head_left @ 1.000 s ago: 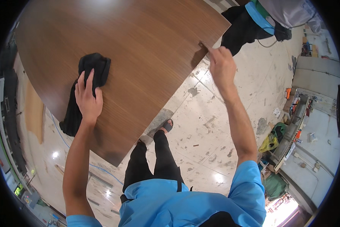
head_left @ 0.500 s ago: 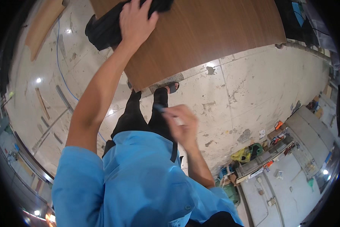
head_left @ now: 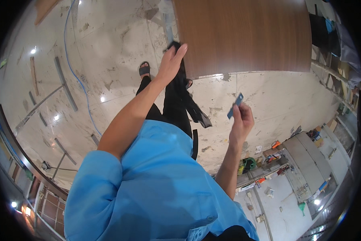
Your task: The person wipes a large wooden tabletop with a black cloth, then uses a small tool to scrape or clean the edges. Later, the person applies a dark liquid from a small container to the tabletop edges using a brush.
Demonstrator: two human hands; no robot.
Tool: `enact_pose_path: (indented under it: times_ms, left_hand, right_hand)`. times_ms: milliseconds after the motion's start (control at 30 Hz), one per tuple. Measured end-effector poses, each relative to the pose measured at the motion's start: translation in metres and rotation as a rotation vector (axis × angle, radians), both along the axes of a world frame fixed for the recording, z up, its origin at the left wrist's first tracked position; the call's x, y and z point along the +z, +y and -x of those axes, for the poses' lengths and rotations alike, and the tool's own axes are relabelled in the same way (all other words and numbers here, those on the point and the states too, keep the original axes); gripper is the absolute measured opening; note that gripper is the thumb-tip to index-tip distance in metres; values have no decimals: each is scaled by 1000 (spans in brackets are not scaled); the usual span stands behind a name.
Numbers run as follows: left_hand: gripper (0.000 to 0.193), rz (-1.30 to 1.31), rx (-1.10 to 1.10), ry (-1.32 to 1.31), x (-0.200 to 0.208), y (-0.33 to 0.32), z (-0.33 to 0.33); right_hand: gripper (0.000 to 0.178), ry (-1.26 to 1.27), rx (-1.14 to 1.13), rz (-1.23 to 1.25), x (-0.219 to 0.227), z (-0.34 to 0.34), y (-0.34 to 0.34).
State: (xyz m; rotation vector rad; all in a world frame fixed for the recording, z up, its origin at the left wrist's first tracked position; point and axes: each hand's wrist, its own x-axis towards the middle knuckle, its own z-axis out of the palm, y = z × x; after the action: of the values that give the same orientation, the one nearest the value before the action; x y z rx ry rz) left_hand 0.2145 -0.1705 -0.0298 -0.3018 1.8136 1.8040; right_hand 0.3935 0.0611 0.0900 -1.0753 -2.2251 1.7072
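Observation:
Gripped in my left hand (head_left: pixel 170 66) is a black cloth (head_left: pixel 189 105), which hangs down past the left corner of a brown wood-grain board (head_left: pixel 245 36). Its lower end dangles in front of my legs. On the right, my right hand (head_left: pixel 242 120) is closed around a small flat blue strip (head_left: pixel 236 105) with a pale spot near its upper end. That strip is held clear of the board's near edge; its exact kind is not shown.
A blue hose (head_left: pixel 80 80) and metal bars (head_left: pixel 66 83) lie across the stained tile floor at left. At lower right stands a pale worktop (head_left: pixel 285 197) beside boxes and bags. Behind the board's right side hang dark bags (head_left: pixel 325 36).
My left hand has drawn the black cloth off the board's top toward me. My right hand has moved right and up with the blue strip. The board now sits farther right in view.

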Motion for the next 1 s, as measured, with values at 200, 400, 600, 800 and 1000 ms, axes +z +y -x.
enact_pose_path:
  times_ms: [200,400,600,800,1000]
  left_hand:
    - [57,-80,-64,174,4,9,-78]
    - [37,257,-640,57,-57,-64,-121]
    - [59,-95,-61,-246,-29,-73,-9]
    - [64,-145,-261,-86,8,-8,-11]
    - [59,-1,-405,-64,-15,-34,-25]
  right_hand:
    - [15,42,197,-695,-40,80,-27]
    - [16,177,376,-956,-62,88,-69]
    - [24,229,629,-489,-41,63,-144]
    - [11,69,297,-377,-55,82,-58]
    - [13,122,350,-535,-102,81,-12]
